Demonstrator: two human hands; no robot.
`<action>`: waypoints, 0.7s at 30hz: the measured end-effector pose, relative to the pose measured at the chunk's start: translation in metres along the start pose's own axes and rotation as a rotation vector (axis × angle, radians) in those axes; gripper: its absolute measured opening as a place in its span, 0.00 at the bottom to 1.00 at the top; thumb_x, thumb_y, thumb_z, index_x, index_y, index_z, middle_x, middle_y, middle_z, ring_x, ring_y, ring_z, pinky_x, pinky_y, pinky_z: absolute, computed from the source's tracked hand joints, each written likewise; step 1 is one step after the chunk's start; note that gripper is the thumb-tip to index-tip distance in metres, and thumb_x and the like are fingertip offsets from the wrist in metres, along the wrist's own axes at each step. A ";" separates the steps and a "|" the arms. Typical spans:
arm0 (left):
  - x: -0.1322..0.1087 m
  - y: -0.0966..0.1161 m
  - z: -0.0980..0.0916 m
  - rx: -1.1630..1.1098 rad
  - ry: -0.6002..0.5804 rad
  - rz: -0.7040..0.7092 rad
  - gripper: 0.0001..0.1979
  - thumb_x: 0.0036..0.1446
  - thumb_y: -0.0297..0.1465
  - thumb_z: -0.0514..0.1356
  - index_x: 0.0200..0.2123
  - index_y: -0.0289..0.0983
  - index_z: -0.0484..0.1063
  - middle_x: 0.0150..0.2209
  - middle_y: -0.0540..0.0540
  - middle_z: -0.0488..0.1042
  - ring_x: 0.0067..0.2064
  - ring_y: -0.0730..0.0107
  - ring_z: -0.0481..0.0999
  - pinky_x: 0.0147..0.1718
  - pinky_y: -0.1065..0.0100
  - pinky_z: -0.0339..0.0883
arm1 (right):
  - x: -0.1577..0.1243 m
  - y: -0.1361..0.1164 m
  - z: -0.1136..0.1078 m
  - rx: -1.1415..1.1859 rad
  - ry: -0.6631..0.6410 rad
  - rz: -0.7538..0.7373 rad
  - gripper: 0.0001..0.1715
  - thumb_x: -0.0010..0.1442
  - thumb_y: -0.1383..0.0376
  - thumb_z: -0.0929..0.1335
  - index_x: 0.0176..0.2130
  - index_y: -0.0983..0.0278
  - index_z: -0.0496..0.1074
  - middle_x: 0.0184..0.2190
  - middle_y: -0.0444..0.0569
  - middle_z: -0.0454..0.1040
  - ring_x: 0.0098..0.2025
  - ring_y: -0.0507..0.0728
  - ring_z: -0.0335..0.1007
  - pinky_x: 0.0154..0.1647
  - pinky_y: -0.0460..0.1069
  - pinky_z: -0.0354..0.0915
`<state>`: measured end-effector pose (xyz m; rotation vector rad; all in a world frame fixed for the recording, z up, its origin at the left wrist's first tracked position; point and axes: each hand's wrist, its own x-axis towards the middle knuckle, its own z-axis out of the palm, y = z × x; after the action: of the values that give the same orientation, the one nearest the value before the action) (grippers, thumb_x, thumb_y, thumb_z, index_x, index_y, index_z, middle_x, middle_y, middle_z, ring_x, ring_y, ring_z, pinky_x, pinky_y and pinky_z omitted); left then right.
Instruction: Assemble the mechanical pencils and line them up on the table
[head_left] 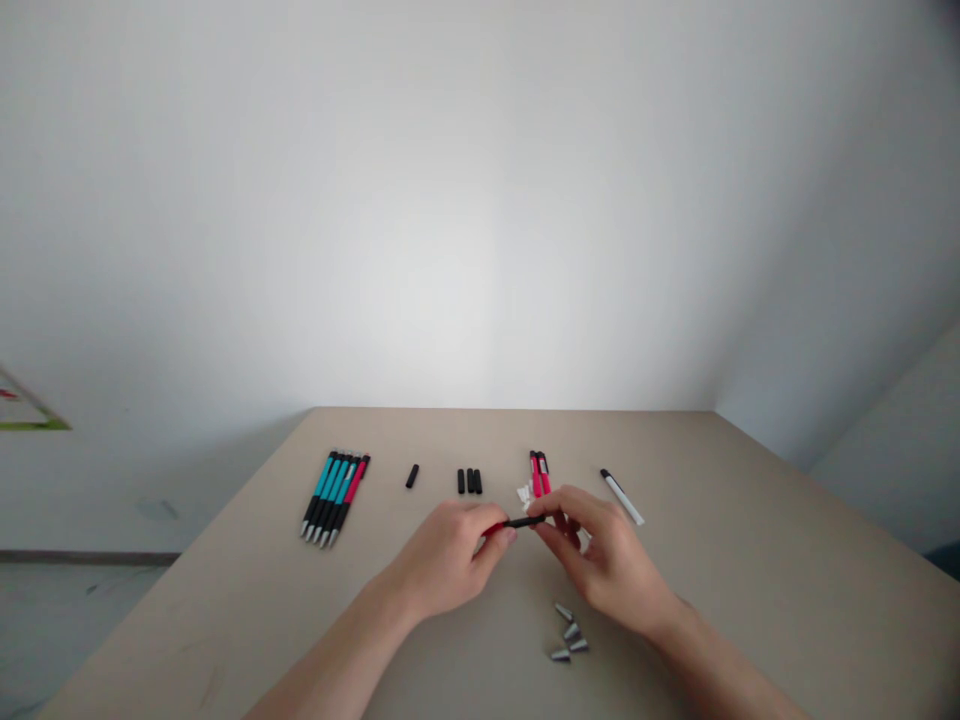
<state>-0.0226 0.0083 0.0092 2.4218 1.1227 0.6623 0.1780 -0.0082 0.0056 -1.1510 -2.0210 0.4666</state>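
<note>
My left hand (pixel 457 545) is closed around a pink pen barrel (pixel 493 529), much of it hidden by the fingers. From the barrel a black rubber grip (pixel 525 522) reaches across to my right hand (pixel 592 545), which pinches its far end between thumb and fingers. Whether the grip sits fully on the barrel I cannot tell. Just behind my right hand lie two pink pen barrels (pixel 540 472) and small white pieces (pixel 523 494). Nearer the front, several silver cone tips (pixel 571 632) are scattered below the right hand.
Several whole pens (pixel 337 497), turquoise and one pink, lie in a row at the left of the beige table (pixel 292 630). One loose black grip (pixel 412 476) and a group of three black grips (pixel 470 481) lie farther back. A white pen barrel (pixel 622 496) rests at right.
</note>
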 end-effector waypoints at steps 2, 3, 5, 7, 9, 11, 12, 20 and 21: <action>0.000 -0.001 0.000 0.005 -0.004 -0.007 0.13 0.62 0.31 0.50 0.28 0.37 0.71 0.25 0.49 0.71 0.26 0.73 0.66 0.25 0.72 0.54 | 0.001 0.002 0.000 0.007 0.001 0.013 0.07 0.61 0.67 0.64 0.37 0.62 0.73 0.27 0.47 0.73 0.27 0.53 0.65 0.28 0.47 0.62; 0.000 -0.001 -0.001 0.003 -0.008 -0.006 0.13 0.62 0.31 0.50 0.30 0.37 0.72 0.26 0.48 0.72 0.28 0.72 0.68 0.26 0.72 0.55 | 0.002 0.002 0.000 0.011 0.002 0.012 0.07 0.61 0.67 0.65 0.37 0.62 0.73 0.27 0.47 0.73 0.27 0.53 0.66 0.28 0.47 0.62; 0.000 -0.001 -0.002 -0.009 -0.015 0.005 0.12 0.62 0.31 0.50 0.34 0.37 0.73 0.30 0.46 0.74 0.32 0.69 0.71 0.31 0.71 0.60 | 0.004 0.003 0.001 0.013 0.008 0.006 0.07 0.61 0.67 0.65 0.36 0.62 0.74 0.26 0.47 0.73 0.27 0.54 0.67 0.29 0.47 0.62; -0.001 0.000 -0.003 -0.031 -0.010 0.021 0.13 0.62 0.30 0.49 0.40 0.37 0.74 0.35 0.44 0.76 0.37 0.66 0.72 0.37 0.69 0.62 | 0.005 0.003 0.001 0.007 0.025 -0.003 0.07 0.61 0.67 0.66 0.36 0.62 0.74 0.26 0.47 0.74 0.27 0.54 0.67 0.29 0.47 0.62; -0.001 0.000 -0.004 -0.049 0.005 0.029 0.15 0.62 0.29 0.49 0.45 0.37 0.73 0.38 0.42 0.76 0.40 0.65 0.73 0.41 0.67 0.63 | 0.006 0.003 0.001 -0.002 0.046 -0.012 0.07 0.61 0.67 0.66 0.36 0.62 0.75 0.26 0.47 0.75 0.28 0.54 0.69 0.30 0.47 0.63; -0.001 0.000 -0.004 -0.051 0.018 0.026 0.15 0.62 0.29 0.49 0.47 0.37 0.73 0.39 0.42 0.76 0.41 0.64 0.73 0.42 0.66 0.64 | 0.006 0.004 0.002 -0.010 0.058 -0.024 0.07 0.61 0.66 0.66 0.36 0.62 0.75 0.26 0.47 0.76 0.28 0.54 0.70 0.31 0.47 0.64; -0.001 -0.001 -0.003 -0.048 0.024 0.021 0.15 0.62 0.29 0.49 0.46 0.38 0.73 0.38 0.42 0.76 0.41 0.64 0.73 0.42 0.66 0.64 | 0.006 0.005 0.002 -0.012 0.056 -0.025 0.07 0.61 0.66 0.66 0.35 0.62 0.75 0.26 0.47 0.76 0.28 0.54 0.70 0.31 0.47 0.64; -0.001 -0.002 -0.001 -0.029 0.031 0.006 0.09 0.62 0.31 0.51 0.44 0.40 0.67 0.34 0.48 0.75 0.36 0.67 0.72 0.36 0.68 0.62 | 0.004 0.004 0.002 0.006 0.022 -0.019 0.09 0.63 0.65 0.64 0.34 0.63 0.74 0.26 0.46 0.74 0.28 0.53 0.68 0.30 0.46 0.61; -0.001 -0.001 -0.002 -0.017 0.023 0.001 0.08 0.62 0.31 0.50 0.42 0.39 0.67 0.32 0.49 0.74 0.34 0.67 0.72 0.33 0.68 0.61 | 0.004 0.003 0.002 0.005 0.023 -0.013 0.08 0.62 0.65 0.65 0.35 0.63 0.74 0.26 0.46 0.74 0.27 0.53 0.67 0.29 0.46 0.61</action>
<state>-0.0244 0.0087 0.0099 2.4062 1.1204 0.6994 0.1773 -0.0035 0.0041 -1.1348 -2.0057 0.4499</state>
